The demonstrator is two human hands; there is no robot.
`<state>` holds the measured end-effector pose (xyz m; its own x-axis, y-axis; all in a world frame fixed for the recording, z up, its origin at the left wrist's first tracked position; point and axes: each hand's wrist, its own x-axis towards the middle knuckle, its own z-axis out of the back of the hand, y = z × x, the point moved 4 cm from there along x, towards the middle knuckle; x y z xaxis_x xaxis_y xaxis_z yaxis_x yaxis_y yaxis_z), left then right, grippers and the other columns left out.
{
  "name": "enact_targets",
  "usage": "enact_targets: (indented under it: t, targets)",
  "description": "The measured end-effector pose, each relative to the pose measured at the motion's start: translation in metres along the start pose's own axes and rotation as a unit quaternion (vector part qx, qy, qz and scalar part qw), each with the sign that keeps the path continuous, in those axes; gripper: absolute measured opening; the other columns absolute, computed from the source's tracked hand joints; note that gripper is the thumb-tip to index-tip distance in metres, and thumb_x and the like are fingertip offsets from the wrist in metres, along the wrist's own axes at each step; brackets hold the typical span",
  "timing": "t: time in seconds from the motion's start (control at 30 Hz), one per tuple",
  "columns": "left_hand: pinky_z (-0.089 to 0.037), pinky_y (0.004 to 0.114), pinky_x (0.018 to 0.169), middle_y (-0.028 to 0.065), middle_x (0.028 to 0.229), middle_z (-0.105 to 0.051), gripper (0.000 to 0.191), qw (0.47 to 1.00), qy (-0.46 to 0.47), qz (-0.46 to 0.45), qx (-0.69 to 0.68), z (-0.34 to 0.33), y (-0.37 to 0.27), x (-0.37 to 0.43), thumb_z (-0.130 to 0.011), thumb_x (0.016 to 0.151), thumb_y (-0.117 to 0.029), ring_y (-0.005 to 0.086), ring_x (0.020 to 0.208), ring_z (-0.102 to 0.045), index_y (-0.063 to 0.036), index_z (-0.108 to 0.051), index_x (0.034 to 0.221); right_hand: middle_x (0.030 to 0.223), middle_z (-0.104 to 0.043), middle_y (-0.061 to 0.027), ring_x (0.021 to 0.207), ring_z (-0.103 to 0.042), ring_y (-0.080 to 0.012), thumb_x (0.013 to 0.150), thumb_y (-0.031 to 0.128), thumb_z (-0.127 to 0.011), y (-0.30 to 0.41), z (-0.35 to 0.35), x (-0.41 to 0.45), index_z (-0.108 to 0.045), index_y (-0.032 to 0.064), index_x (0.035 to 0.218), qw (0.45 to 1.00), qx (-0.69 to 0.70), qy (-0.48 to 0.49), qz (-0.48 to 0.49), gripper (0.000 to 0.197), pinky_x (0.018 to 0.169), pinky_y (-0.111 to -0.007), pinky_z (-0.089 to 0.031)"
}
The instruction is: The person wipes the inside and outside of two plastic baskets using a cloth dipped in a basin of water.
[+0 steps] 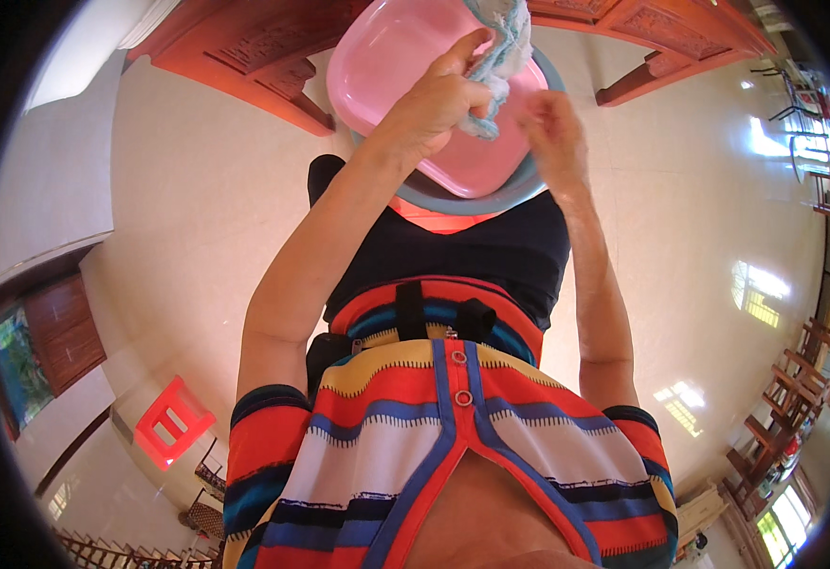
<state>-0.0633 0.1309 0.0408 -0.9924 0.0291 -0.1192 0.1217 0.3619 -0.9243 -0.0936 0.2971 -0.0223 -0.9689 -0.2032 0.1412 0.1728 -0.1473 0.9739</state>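
Note:
My left hand [443, 99] grips a white and light-blue cloth [501, 67] that hangs bunched between its fingers. Just right of the cloth, my right hand [553, 135] is blurred, its fingers curled; whether it touches anything is hidden by the blur. Under both hands a pink plastic basin [379, 64] lies tilted inside a larger grey-blue basin [450, 203]. Below the larger basin a bit of red-orange plastic [443, 220] shows between my knees.
Carved wooden furniture [244, 53] stands beyond the basins at the left, with a similar carved piece [671, 35] at the right. A red plastic stool [173, 423] is at the lower left. Wooden chairs [795, 384] line the far right.

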Motion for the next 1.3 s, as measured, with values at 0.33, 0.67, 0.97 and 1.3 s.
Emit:
enact_targets:
  t: [0.33, 0.67, 0.97, 1.3]
  targets:
    - [-0.046, 0.026, 0.078, 0.0063, 0.099, -0.055, 0.058, 0.989, 0.05, 0.122, -0.069, 0.017, 0.019, -0.006, -0.045, 0.06, 0.005, 0.0155, 0.088, -0.054, 0.0012, -0.049, 0.117, 0.091, -0.056, -0.0079, 0.073, -0.059, -0.0138, 0.084, 0.003, -0.057, -0.001, 0.005, 0.007, -0.054, 0.0038, 0.1, 0.996, 0.035, 0.087, -0.01, 0.016, 0.062, -0.025, -0.049]
    - [-0.043, 0.032, 0.091, 0.0123, 0.106, -0.053, 0.066, 0.956, 0.083, -0.095, 0.266, -0.037, 0.029, -0.016, -0.051, 0.064, 0.001, 0.0216, 0.109, -0.05, -0.0036, -0.045, 0.129, 0.11, -0.057, -0.008, 0.099, -0.058, -0.0166, 0.084, 0.009, -0.058, -0.039, -0.024, -0.014, -0.051, 0.0034, 0.112, 0.79, 0.539, 0.002, -0.291, 0.029, 0.088, -0.034, -0.047]
    - [-0.047, 0.033, 0.083, 0.0102, 0.11, -0.06, 0.058, 0.862, -0.067, -0.22, 0.452, 0.005, -0.066, -0.022, -0.069, 0.072, -0.02, 0.0206, 0.103, -0.056, -0.0082, -0.052, 0.126, 0.112, -0.057, -0.0076, 0.103, -0.055, -0.0179, 0.081, 0.009, -0.062, -0.024, 0.005, -0.013, -0.05, 0.0041, 0.117, 0.922, 0.356, 0.018, -0.15, 0.038, 0.089, -0.034, -0.046]
    - [-0.047, 0.034, 0.083, 0.0109, 0.113, -0.06, 0.058, 0.796, -0.154, -0.039, 0.585, 0.138, -0.039, 0.04, -0.068, 0.07, -0.022, 0.0246, 0.1, -0.058, -0.0121, -0.054, 0.125, 0.116, -0.057, -0.0073, 0.108, -0.053, -0.0193, 0.077, 0.009, -0.066, -0.019, 0.019, -0.047, -0.048, 0.0049, 0.122, 0.996, 0.081, 0.048, 0.002, 0.049, 0.091, -0.033, -0.044]
